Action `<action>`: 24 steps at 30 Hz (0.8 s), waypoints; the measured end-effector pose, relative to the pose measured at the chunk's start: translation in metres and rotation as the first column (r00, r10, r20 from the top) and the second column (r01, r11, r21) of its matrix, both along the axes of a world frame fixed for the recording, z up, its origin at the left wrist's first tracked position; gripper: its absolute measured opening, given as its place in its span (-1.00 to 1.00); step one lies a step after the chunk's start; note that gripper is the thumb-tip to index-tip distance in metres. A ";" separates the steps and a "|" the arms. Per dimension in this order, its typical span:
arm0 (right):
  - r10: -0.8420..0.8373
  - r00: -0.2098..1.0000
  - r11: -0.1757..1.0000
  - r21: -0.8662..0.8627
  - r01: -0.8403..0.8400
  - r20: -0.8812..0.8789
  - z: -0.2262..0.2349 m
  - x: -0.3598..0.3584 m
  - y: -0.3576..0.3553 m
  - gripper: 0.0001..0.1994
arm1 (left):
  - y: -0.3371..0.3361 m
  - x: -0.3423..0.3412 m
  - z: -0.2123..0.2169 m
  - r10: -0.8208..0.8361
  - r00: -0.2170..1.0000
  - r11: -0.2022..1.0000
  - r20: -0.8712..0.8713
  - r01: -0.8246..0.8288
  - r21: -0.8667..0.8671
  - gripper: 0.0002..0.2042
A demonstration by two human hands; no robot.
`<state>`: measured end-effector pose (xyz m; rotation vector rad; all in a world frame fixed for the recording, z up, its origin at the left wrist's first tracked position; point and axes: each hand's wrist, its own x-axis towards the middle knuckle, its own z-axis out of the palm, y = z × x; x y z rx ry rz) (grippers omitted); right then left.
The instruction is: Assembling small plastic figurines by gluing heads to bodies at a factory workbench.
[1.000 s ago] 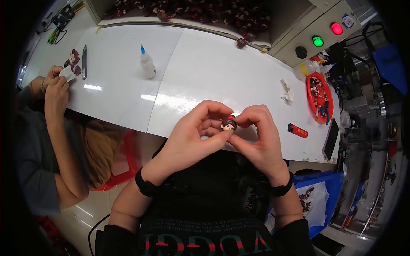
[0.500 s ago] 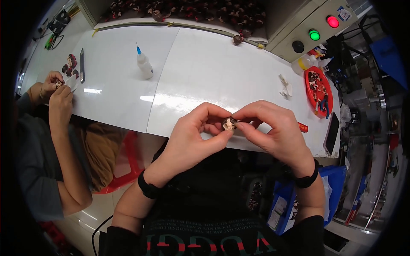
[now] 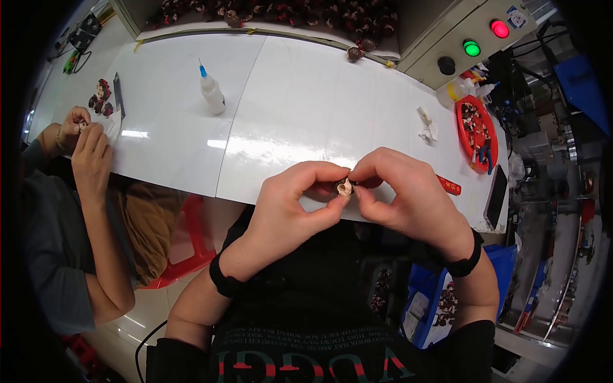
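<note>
Just over the near table edge, a small round brown-and-cream figurine part [image 3: 345, 187] is pinched between my hands. Thumb and forefinger of my left hand [image 3: 294, 198] grip it from the left. From the right, my right hand [image 3: 405, 195] has its bent fingertips against the part's upper right side, the thumb tip close beside it. A hollow cream side of the part faces up toward me; its dark back is mostly hidden by fingers.
A white squeeze bottle [image 3: 212, 96] with a blue needle tip stands left of centre. On the right are a red tray [image 3: 486, 163] of small parts, a phone [image 3: 495, 199] and crumpled tissue [image 3: 428, 125]. A co-worker's hands [image 3: 89, 143] work at left. Similar parts fill the shelf [image 3: 281, 14].
The part has turned in my fingers, so its hollow cream side shows more. My right thumb has shifted slightly; the view has moved a little.
</note>
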<state>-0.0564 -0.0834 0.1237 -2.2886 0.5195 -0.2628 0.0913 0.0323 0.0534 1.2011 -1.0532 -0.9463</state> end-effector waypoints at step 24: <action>-0.075 0.997 0.984 0.165 0.074 -0.004 0.003 -0.003 -0.001 -0.87 | 0.000 -0.001 0.006 0.014 1.000 1.000 -0.024 -0.013 0.020 -0.76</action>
